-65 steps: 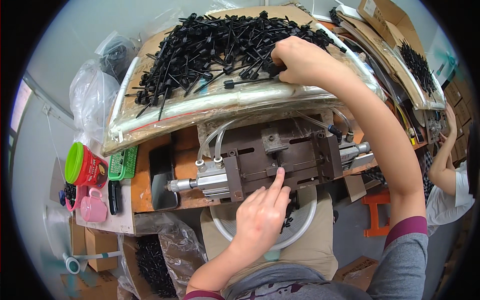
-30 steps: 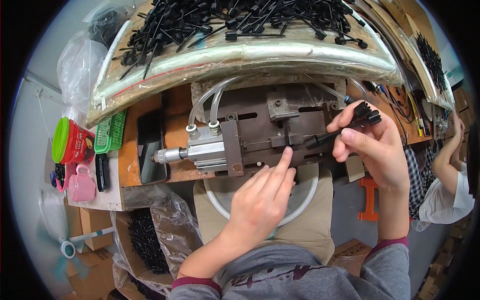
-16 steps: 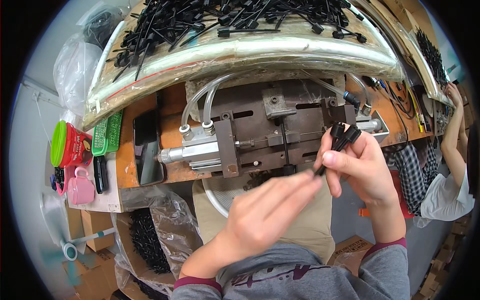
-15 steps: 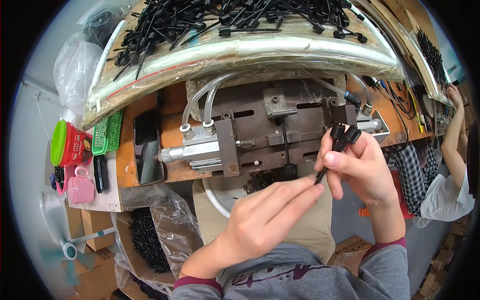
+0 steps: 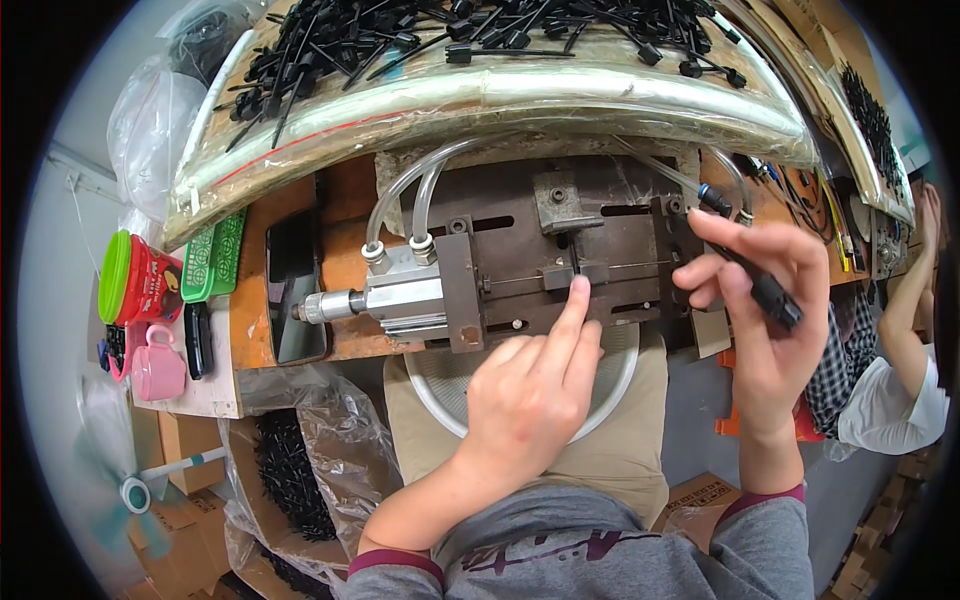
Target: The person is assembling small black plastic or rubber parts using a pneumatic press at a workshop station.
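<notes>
My left hand [image 5: 530, 390] is over the front of the metal clamping fixture [image 5: 520, 245]. Its index fingertip rests on a thin black rod [image 5: 575, 258] that lies in the fixture's centre block; the rod's near end is hidden beneath my fingers, and my thumb is out of sight. To the right of the fixture, my right hand [image 5: 775, 330] is raised and curled around black capped rods [image 5: 772, 296], their ribbed caps pointing down and right; how many it holds is unclear.
A plastic-covered shelf edge [image 5: 500, 90] carries a heap of black capped rods [image 5: 480, 25] above. A white basket [image 5: 432, 400] sits on my lap. Left are a phone [image 5: 295, 290], green basket [image 5: 215, 260] and pink cup [image 5: 158, 368]. A co-worker's arm [image 5: 905, 300] shows far right.
My left hand has moved away from my right hand, left and up onto the rod in the fixture. My right hand has shifted right with its capped rods, which now point downward.
</notes>
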A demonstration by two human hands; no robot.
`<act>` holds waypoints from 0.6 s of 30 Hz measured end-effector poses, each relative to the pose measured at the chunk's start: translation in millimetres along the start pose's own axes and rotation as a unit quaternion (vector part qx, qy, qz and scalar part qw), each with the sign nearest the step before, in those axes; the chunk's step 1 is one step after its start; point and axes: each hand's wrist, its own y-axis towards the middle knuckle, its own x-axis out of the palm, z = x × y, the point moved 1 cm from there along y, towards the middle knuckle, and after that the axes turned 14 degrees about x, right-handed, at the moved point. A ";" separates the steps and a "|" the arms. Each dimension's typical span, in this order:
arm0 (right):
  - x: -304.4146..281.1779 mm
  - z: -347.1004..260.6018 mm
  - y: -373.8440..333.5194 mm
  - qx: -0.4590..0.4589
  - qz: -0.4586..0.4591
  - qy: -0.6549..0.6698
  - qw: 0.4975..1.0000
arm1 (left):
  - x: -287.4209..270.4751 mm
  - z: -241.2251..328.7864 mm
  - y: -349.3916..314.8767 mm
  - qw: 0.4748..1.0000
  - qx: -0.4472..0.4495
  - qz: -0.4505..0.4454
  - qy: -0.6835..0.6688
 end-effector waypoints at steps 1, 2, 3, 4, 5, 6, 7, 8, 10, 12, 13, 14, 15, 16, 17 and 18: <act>-1.5 0.9 -4.3 -0.006 -0.007 -0.013 1.000 | -0.9 -1.0 2.4 1.000 -0.001 -0.004 0.007; -2.2 1.3 -7.0 -0.021 -0.022 -0.045 0.999 | -1.7 -0.9 2.5 1.000 -0.006 -0.011 0.004; -3.6 1.9 -9.0 -0.036 -0.029 -0.093 0.995 | -2.5 -0.8 1.9 1.000 -0.011 -0.017 0.001; -5.6 1.7 -10.6 -0.052 -0.036 -0.141 0.988 | -4.0 -0.8 2.5 1.000 -0.015 -0.024 -0.001; -6.4 1.3 -12.1 -0.068 -0.043 -0.189 0.979 | -6.0 -1.2 3.5 1.000 -0.019 -0.011 -0.022; -4.7 -0.2 -13.1 -0.075 -0.056 -0.211 0.973 | -8.3 -1.7 4.6 0.999 -0.023 0.002 -0.043; -1.7 -0.6 -15.2 -0.094 -0.072 -0.248 0.962 | -10.8 -1.4 6.2 0.997 -0.026 0.015 -0.065; 1.4 0.1 -16.7 -0.113 -0.088 -0.283 0.948 | -14.2 1.5 7.1 0.986 -0.045 0.053 -0.150; 9.0 7.4 -19.1 -0.170 -0.112 -0.294 0.934 | -22.6 10.1 8.7 0.937 -0.080 0.125 -0.317; 19.6 6.6 -24.1 -0.164 -0.107 -0.278 0.941 | -29.2 9.5 12.8 0.932 -0.046 0.131 -0.334; 21.2 7.7 -24.1 -0.151 -0.109 -0.261 0.947 | -30.7 9.8 11.8 0.927 -0.063 0.124 -0.349; 20.6 7.1 -22.0 -0.166 -0.100 -0.275 0.942 | -31.8 10.0 10.5 0.921 -0.079 0.117 -0.364; 18.5 5.9 -17.7 -0.181 -0.091 -0.289 0.936 | -33.2 10.5 8.5 0.938 -0.063 0.110 -0.323; 14.4 5.4 -16.3 -0.174 -0.072 -0.301 0.935 | -32.8 10.6 5.6 0.952 -0.046 0.102 -0.283; 9.3 6.1 -17.3 -0.149 -0.047 -0.303 0.940 | -31.6 10.5 3.6 0.965 -0.029 0.095 -0.243; 4.6 6.3 -17.4 -0.129 -0.028 -0.303 0.944 | -29.4 9.6 3.1 0.978 -0.025 0.077 -0.193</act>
